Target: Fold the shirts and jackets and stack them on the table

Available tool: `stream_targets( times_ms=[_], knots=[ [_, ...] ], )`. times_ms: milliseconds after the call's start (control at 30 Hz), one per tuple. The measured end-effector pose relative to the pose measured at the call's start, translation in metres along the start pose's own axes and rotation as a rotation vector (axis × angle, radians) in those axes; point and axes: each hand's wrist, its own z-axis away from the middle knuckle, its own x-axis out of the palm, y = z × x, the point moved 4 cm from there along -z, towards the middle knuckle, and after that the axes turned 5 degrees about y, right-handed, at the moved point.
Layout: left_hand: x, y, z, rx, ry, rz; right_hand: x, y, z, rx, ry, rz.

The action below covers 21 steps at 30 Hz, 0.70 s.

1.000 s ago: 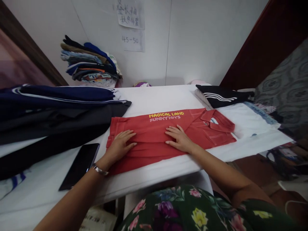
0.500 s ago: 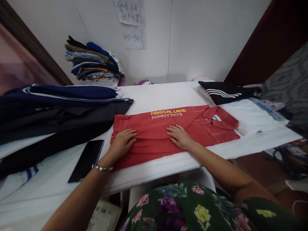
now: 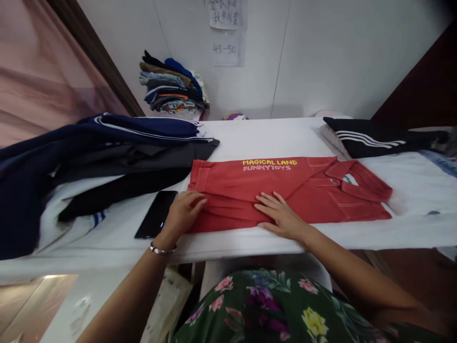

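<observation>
A red collared jacket (image 3: 228,183) lies folded lengthwise on the white-covered table, its collar to the right. Yellow and white lettering reading "MAGICAL LAND FUNNYTOYS" runs along its far side. My left hand (image 3: 183,213), with a silver bracelet on the wrist, rests at the jacket's left end by the hem. Its fingers are slightly bent, with thumb and forefinger apart. On the middle of the jacket lies my right hand (image 3: 280,216), palm down and fingers spread. Creases run across the cloth between the two hands.
Left of the jacket is a black phone (image 3: 156,214). Dark trousers and other clothes (image 3: 139,155) spread beyond it. A stack of folded clothes (image 3: 171,85) stands by the wall. To the right lie a black striped garment (image 3: 374,138) and a white garment (image 3: 410,183).
The view has shifted, so the table's contents appear further right. My left hand's fingers are more bent at the jacket's hem end, and my right hand's fingers are spread wider on the cloth.
</observation>
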Motion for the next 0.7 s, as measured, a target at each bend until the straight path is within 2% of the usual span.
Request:
stream_targets(
  times_ms=[100,167,333,533,700],
  knots=[
    [0.008,0.018,0.012,0.219,-0.134,0.048,-0.009,0.007,0.020,-0.033,0.058,0.027],
    [0.013,0.021,0.015,0.298,-0.166,0.029,-0.018,0.018,0.038,-0.022,0.081,0.057],
    [0.023,0.010,0.011,0.363,-0.151,-0.081,-0.044,0.056,0.093,0.106,0.154,0.151],
    [0.033,0.001,0.004,0.458,-0.187,-0.093,-0.075,0.094,0.151,0.270,0.277,0.269],
    [0.041,-0.005,-0.003,0.477,-0.190,-0.108,-0.092,0.120,0.177,0.380,0.360,0.144]
  ],
)
